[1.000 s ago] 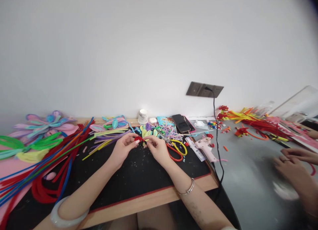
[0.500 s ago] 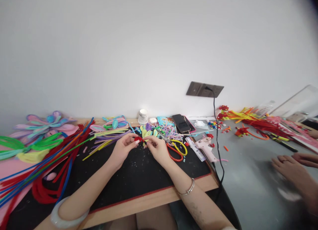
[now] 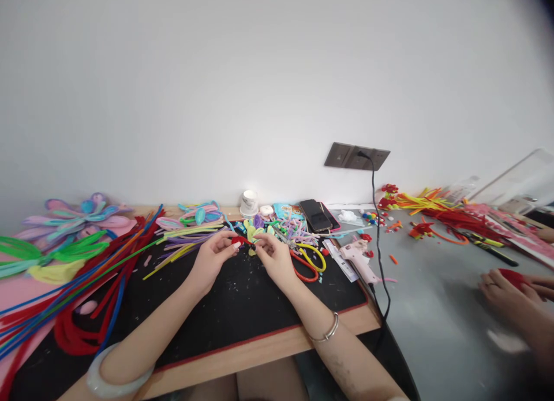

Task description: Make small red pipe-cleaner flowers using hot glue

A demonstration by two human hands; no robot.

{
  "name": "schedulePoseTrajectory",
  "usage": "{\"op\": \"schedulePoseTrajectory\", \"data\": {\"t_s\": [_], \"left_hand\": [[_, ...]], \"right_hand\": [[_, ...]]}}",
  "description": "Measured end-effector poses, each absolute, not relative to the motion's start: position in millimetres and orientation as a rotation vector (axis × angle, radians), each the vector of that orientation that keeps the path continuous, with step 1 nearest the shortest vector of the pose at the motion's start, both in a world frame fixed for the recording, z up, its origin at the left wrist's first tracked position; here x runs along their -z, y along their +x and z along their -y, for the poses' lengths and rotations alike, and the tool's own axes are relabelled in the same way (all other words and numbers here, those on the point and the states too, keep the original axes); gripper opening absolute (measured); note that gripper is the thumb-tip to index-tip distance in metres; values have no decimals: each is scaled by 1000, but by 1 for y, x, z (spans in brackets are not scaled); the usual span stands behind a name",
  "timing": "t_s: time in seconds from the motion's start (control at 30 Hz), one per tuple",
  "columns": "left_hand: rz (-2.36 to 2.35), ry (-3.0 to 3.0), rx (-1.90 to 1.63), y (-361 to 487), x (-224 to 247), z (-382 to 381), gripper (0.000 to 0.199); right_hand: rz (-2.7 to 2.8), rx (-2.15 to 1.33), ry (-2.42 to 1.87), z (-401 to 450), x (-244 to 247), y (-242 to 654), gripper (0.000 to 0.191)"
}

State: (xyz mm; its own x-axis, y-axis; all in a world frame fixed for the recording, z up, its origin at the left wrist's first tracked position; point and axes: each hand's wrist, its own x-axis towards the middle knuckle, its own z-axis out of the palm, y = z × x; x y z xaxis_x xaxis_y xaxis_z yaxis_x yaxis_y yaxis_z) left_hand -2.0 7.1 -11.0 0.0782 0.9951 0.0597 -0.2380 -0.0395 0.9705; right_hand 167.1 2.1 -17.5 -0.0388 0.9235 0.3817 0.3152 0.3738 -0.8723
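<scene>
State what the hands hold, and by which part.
A small red piece: the left hand pinches one end between thumb and fingers. The right hand meets a dark bit at the other end, grip unclear.

Both hands [image 3: 210,261] [image 3: 279,263] — close, in pinch grips

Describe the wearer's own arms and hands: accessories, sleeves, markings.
Left hand: ungloved; a thick, pale, rounded bangle circles the left forearm. Right hand: ungloved; a thin, silver-coloured bracelet near the wrist, and a faint dark marking, possibly a tattoo, on the right forearm. No sleeves cover either forearm's visible length.
</scene>
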Motion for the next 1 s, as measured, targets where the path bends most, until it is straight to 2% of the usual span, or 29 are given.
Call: {"op": "schedulePoseTrajectory", "data": {"t_s": [1.0], "left_hand": [[-954,1147,-1198,0,10,-6,28]], "right_hand": [[1701,-604,-1099,-1,18,168,24]]}}
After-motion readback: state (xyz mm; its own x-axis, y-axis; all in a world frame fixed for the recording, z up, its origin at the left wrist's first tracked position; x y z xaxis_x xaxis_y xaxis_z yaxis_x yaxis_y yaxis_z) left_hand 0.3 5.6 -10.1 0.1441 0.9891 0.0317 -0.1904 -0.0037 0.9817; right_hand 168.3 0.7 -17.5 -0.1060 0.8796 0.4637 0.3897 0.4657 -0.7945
